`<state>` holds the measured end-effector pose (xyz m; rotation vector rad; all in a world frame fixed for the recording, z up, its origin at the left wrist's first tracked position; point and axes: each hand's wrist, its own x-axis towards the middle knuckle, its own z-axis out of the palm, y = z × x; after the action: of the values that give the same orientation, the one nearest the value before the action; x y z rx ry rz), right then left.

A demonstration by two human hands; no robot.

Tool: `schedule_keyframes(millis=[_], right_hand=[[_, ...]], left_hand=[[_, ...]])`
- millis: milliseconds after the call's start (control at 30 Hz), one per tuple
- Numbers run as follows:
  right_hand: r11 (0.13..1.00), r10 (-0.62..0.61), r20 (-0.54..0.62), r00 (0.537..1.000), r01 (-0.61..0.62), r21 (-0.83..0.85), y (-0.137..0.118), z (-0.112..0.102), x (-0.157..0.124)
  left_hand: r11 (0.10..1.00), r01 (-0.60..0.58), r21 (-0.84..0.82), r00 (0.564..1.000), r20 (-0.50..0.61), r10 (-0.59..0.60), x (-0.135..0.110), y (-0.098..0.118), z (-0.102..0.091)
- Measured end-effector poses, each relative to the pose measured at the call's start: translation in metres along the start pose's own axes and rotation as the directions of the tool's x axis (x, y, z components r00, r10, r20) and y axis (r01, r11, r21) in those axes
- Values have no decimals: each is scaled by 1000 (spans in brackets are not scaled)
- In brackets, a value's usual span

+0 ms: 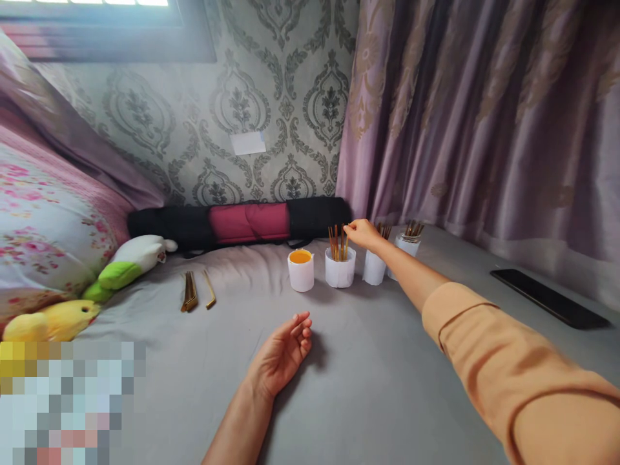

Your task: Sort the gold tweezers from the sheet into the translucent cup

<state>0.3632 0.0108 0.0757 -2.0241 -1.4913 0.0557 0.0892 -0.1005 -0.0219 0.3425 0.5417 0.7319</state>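
Note:
My right hand (362, 233) reaches forward, its thumb and fingers pinching the top of a thin gold-brown stick (345, 247). This stick stands in a white-wrapped cup (340, 274) among several similar sticks (335, 245). Nearer to me, my left hand (285, 352) rests above the grey sheet, palm turned inward, fingers loosely curved and holding nothing. Left of that cup is a white cup with an orange inside (301, 271). Behind my right forearm, another white-wrapped container (373, 270) and a white-wrapped jar (408, 244) also hold sticks, partly hidden by the arm.
Several bent gold straws (189, 294) lie on the grey sheet (232, 374), one bent straw (209, 289) apart. A black-and-maroon long bag (249, 223) lies along the wall. Plush toys (53, 320) are at left; a black phone-like slab (547, 297) lies right, near the curtain (460, 116).

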Motion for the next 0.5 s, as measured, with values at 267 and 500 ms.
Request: schedule_keyframes(millis=[267,500], right_hand=[[1000,0,20,1000,1,-24,-3,3,2],[999,18,31,999,-17,-44,-5,3,3]], left_hand=[[1000,10,3,1000,-4,-10,0,-1,0],[1000,3,-5,1000,-3,-3,1,0,0]])
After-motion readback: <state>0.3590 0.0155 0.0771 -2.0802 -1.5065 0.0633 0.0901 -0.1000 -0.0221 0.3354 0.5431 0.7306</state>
